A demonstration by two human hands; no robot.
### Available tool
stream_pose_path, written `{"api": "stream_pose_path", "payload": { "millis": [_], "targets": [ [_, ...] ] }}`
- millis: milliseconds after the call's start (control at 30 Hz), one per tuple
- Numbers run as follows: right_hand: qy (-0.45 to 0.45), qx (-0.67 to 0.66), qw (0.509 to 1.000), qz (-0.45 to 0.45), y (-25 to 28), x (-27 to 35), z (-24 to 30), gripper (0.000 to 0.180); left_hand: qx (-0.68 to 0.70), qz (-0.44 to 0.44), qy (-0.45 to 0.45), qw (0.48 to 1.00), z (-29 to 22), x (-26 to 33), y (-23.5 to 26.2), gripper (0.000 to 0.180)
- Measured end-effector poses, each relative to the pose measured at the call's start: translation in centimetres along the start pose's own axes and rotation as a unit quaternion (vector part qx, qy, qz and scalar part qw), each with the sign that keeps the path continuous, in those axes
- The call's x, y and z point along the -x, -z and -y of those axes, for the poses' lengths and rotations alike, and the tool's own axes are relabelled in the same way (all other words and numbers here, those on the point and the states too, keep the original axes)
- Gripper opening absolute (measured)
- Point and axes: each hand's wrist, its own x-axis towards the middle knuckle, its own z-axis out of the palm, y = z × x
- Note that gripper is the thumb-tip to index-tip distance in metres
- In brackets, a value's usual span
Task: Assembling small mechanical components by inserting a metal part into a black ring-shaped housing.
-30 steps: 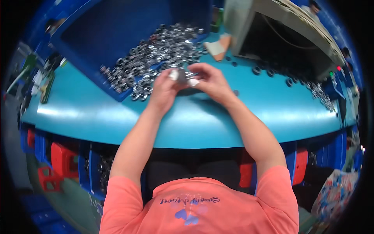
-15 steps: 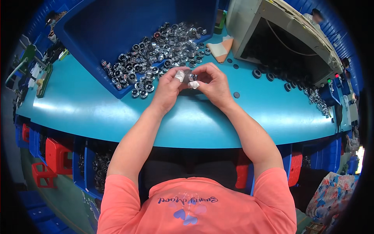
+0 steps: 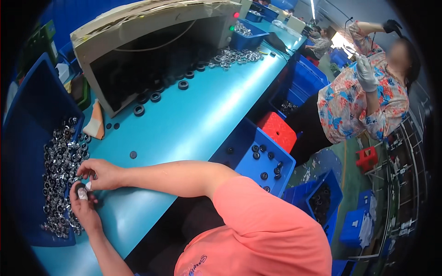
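Observation:
My left hand point(image 3: 86, 212) is closed around a small dark round part point(image 3: 79, 186) at the edge of the pile of parts. White tape is wrapped round one of its fingers. Right beside it is my right hand point(image 3: 105, 175), its fingers curled in and its white-covered thumb close to the part. Whatever it pinches is too small and covered to make out. Many shiny clear-and-black round parts point(image 3: 60, 177) lie heaped in a tilted blue bin point(image 3: 23, 152) next to both hands.
A large pale box-shaped machine point(image 3: 99, 69) with a dark opening stands on the blue-green table point(image 3: 170, 133). Black rings point(image 3: 155, 96) lie along its front. An orange-and-white cloth point(image 3: 95, 122) lies beside it. Blue bins point(image 3: 281, 161), a red stool point(image 3: 277, 132) and a person point(image 3: 347, 110) are at the right.
My view has swung to the right, so the hands and the bin now appear at the left. A standing person has come into sight. The hands stay together beside the pile.

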Motion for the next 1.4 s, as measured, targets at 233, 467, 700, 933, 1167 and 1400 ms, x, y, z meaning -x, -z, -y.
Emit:
{"api": "stream_pose_path", "payload": {
  "millis": [233,467,700,933,1167,1400],
  "targets": [
    [-0.054,0.022,0.997,0.058,-0.6,0.4,-0.3,0.023,-0.056,-0.04,-0.011,0.998,-0.7,1.2,-0.5,0.024],
    [-0.031,0.041,0.998,-0.021,-0.5,0.7,0.4,0.021,-0.088,-0.023,-0.013,0.996,-0.9,0.9,-1.6,0.031],
    [-0.153,-0.071,0.986,0.006,0.6,0.3,0.5,0.021,-0.069,0.027,-0.002,0.997,-0.9,1.0,-1.6,0.043],
    [-0.113,0.003,0.993,-0.042,-0.6,0.9,1.3,0.026,-0.183,-0.007,-0.047,0.982,-0.3,0.5,-0.8,0.037],
    [-0.101,0.038,0.994,-0.032,-0.1,0.3,0.9,0.031,-0.066,0.068,-0.064,0.993,-2.2,2.0,-3.4,0.053],
    [-0.096,0.006,0.995,-0.027,-0.5,0.3,0.0,0.026,-0.062,0.068,-0.048,0.995,-1.7,1.6,-3.3,0.058]
  ]
}}
